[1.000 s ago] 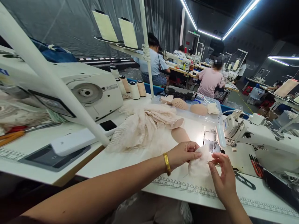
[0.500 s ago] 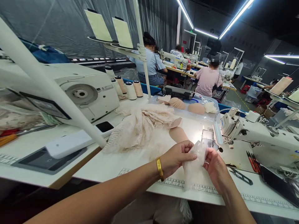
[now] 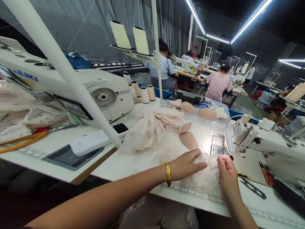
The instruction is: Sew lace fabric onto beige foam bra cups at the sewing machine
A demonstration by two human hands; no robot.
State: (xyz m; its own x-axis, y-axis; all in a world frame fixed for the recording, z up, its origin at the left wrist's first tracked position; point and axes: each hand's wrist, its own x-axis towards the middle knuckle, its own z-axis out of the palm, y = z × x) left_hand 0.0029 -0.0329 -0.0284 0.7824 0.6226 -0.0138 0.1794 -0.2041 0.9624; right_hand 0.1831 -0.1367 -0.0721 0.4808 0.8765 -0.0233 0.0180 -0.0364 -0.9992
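Observation:
A piece of sheer whitish fabric (image 3: 204, 178) is spread between my two hands, low over the table's front edge. My left hand (image 3: 187, 165), with a gold bracelet at the wrist, has its thumb and fingers closed on the fabric's left side. On the right, my right hand (image 3: 227, 171) pinches the upper right edge between thumb and fingertips. Just beyond them is the lit needle area of a sewing machine (image 3: 240, 132). A beige foam cup (image 3: 188, 140) lies behind my left hand, beside a heap of cream lace (image 3: 152, 128).
Black thread snips (image 3: 253, 188) and red-black pens (image 3: 266, 174) lie on the right. A clear tray (image 3: 215, 122) holds several beige cups (image 3: 206, 114). Thread cones (image 3: 144, 94), a white stand pole (image 3: 59, 70) and a second machine (image 3: 105, 95) are at left. Co-workers sit further back.
The fabric has gone from hanging narrow and folded to spread wider between my hands. My right hand has moved to pinch its edge. The view has shifted left.

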